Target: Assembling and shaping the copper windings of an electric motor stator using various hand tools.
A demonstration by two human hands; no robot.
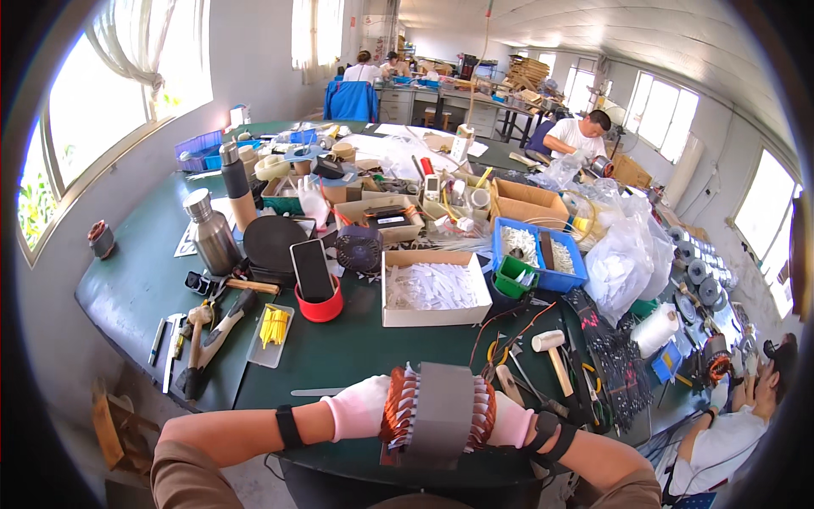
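A motor stator [441, 411], a grey steel core with copper windings and white slot insulation at both ends, is at the table's near edge. My left hand [359, 409], in a white glove with a pink cuff, holds its left end. My right hand [511, 422], gloved the same way, holds the opposite end. The fingers of both hands are mostly hidden by the windings. A thin flat strip [315, 392] lies beside my left hand. Beyond the stator stands a cardboard box [434, 317] of white paper-like strips.
On the left are a hammer [197, 339], a tray of yellow pieces [271, 335] and a phone [314, 271] in a red holder [320, 307]. On the right lie a white mallet [551, 348], pliers and a blue bin [560, 276]. Co-workers sit at right and behind.
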